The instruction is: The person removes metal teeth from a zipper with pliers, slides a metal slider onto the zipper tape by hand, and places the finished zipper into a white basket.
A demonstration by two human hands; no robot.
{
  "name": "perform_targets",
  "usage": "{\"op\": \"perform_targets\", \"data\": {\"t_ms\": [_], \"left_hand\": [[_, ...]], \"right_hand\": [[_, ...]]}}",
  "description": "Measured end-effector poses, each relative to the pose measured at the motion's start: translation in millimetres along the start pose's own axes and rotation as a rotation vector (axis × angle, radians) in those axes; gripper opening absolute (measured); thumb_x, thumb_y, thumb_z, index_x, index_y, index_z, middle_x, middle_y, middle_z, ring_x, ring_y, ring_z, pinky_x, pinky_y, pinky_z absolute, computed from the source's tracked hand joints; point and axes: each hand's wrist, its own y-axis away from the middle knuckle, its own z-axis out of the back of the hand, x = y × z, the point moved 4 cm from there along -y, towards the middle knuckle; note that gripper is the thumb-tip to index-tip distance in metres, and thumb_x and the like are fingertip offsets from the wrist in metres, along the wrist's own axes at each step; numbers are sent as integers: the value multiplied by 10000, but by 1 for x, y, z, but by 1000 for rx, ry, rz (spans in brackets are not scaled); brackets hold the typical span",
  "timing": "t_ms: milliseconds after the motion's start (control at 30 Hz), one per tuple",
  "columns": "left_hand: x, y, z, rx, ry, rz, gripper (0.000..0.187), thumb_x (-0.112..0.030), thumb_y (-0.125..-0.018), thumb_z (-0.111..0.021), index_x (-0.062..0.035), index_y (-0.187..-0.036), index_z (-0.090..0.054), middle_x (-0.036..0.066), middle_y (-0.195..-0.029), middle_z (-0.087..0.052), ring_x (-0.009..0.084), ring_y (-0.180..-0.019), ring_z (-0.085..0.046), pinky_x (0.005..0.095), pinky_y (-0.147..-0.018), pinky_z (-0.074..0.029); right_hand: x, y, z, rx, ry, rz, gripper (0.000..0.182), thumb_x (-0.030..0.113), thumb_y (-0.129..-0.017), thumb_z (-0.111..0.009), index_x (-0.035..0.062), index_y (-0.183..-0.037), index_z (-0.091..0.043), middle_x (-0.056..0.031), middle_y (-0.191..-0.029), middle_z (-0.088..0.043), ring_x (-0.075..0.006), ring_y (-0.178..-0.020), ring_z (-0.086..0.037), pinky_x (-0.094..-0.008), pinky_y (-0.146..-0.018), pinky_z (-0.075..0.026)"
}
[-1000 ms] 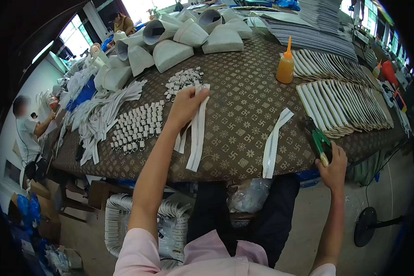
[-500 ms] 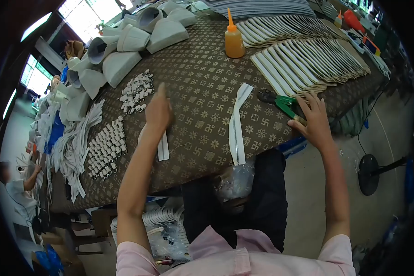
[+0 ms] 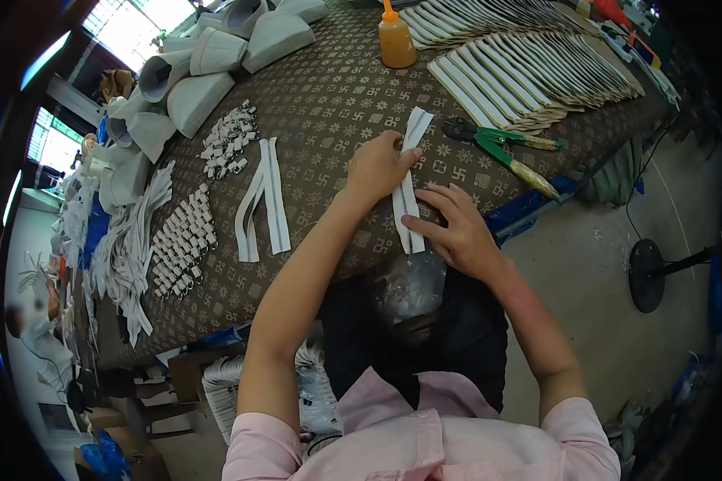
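A white zipper strip (image 3: 403, 207) with dark teeth lies lengthwise on the patterned cloth in front of me. My left hand (image 3: 377, 170) is closed over its upper part, with the thumb lying across the tape. At the lower part, my right hand (image 3: 459, 234) touches the strip's right side with thumb and fingertips, its fingers spread. Green-handled pliers (image 3: 501, 146) rest to the right, apart from both hands. Another white zipper (image 3: 273, 196), folded into two legs, lies left of my left forearm.
Small metal zipper sliders (image 3: 186, 244) sit in rows at left, with a loose pile (image 3: 229, 140) above. An orange glue bottle (image 3: 396, 40) stands near stacked white-and-brown strips (image 3: 529, 80). Grey moulded pieces (image 3: 204, 100) fill the back left. A person (image 3: 40, 333) is at far left.
My right hand has left the pliers and come to the zipper strip. My left hand has moved right from the folded zipper onto the same strip. The view has shifted slightly.
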Motion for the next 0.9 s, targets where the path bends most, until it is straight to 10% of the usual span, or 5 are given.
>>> {"op": "perform_targets", "data": {"t_ms": [333, 900], "left_hand": [[-29, 120, 48, 63, 718, -386, 227, -42, -852, -565, 1, -1073, -590, 81, -961, -601, 143, -821, -583, 269, -716, -474], [-24, 157, 33, 119, 1348, -69, 82, 37, -818, -600, 29, -887, -555, 47, -915, -537, 64, -794, -520, 191, -660, -439]], "right_hand": [[14, -12, 24, -256, -611, -165, 86, 32, -789, -618, 11, -873, -618, -91, -847, -622, -262, -818, -604, -341, -741, -470], [47, -5, 21, -107, -982, -430, 90, 103, -816, -643, 28, -855, -611, -46, -724, -617, -74, -601, -527, -218, -545, -414]]}}
